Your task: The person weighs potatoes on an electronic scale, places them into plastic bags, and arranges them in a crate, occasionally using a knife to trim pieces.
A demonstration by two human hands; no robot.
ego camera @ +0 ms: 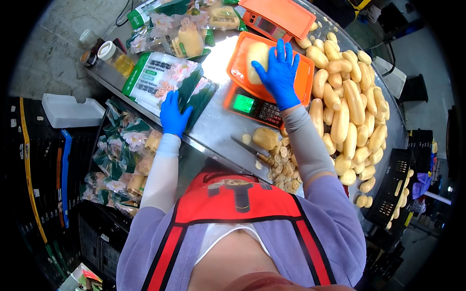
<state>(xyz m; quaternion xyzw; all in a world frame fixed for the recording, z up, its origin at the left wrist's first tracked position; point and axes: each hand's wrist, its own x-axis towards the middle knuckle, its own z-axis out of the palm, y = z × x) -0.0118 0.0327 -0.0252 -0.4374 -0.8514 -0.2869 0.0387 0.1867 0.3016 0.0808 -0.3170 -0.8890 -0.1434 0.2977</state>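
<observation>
My right hand (280,74), in a blue glove, is spread above the orange pan of a digital scale (255,105), its thumb beside a pale peeled lotus root segment (257,62) lying there. Whether the fingers touch the pan or root cannot be told. The scale's display glows green. My left hand (174,114), also gloved in blue, rests with fingers apart on the lower edge of a stack of printed plastic bags (156,78). A knife (251,150) with a wooden handle lies near the table's front edge, beside a short root piece (265,138) and cut slices (285,163).
Lotus roots (346,102) are heaped on the right of the metal table. A second orange scale (278,16) stands behind. Filled bags lie at the back left and in a crate (95,142) below. Jars (120,58) stand on the left edge, near a white foam tray (72,111).
</observation>
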